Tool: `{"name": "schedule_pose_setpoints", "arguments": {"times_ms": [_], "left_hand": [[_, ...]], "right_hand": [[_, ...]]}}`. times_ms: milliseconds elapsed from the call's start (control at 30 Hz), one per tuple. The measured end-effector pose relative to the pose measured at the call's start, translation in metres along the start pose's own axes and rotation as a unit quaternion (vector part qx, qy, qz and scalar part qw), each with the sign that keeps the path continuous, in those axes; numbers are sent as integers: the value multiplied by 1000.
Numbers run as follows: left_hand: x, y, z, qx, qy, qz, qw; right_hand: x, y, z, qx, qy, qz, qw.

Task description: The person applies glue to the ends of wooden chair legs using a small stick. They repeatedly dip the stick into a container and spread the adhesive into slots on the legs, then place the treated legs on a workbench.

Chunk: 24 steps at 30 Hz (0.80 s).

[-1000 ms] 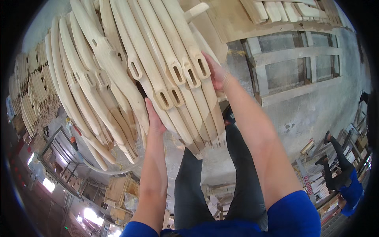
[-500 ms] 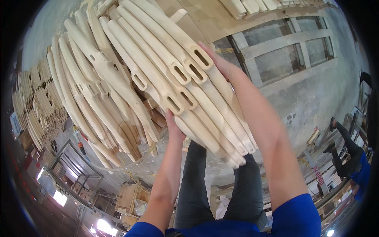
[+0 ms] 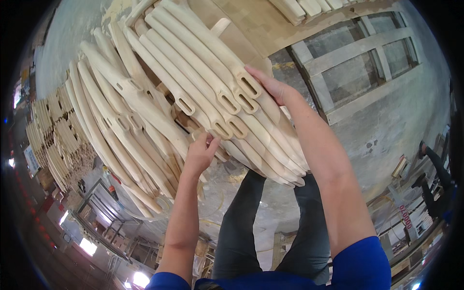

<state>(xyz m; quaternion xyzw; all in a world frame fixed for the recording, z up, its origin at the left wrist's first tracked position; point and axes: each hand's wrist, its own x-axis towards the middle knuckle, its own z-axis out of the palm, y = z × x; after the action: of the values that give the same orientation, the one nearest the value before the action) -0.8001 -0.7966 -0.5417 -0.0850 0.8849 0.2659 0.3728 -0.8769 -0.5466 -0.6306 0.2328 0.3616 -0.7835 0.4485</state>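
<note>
A bundle of long, pale, curved wooden pieces (image 3: 193, 63) with oval slots lies in front of me, their lower ends (image 3: 295, 176) above my knees. My right hand (image 3: 270, 87) grips the outermost slotted wooden piece on the right side, its fingertips next to the slot and its palm partly hidden behind the edge. At the bundle's left edge, my left hand (image 3: 200, 151) has curled fingers, close to the slotted middle of the nearest piece. What those fingers hold, if anything, is hidden.
More curved wooden pieces (image 3: 116, 130) are heaped on the left, with further stacks (image 3: 58, 135) beyond. A wooden pallet (image 3: 357, 58) lies at the upper right, beside cardboard (image 3: 256, 24). A metal frame (image 3: 104, 203) stands lower left. Another person's legs (image 3: 430, 174) show at the far right.
My left hand has moved left, off the bundle's underside, and its fingers have curled. The bundle's lower ends have shifted up slightly. My right hand stays on the right side.
</note>
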Motion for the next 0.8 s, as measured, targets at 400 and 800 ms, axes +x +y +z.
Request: {"name": "schedule_pose_setpoints", "arguments": {"times_ms": [400,800], "left_hand": [[122,152,-25,453,-18,387,803],[164,188,-3,578,-179,313,732]], "right_hand": [[-20,19,33,-366,451,-389,715],[-20,177,237,638,43,-109,761]]}}
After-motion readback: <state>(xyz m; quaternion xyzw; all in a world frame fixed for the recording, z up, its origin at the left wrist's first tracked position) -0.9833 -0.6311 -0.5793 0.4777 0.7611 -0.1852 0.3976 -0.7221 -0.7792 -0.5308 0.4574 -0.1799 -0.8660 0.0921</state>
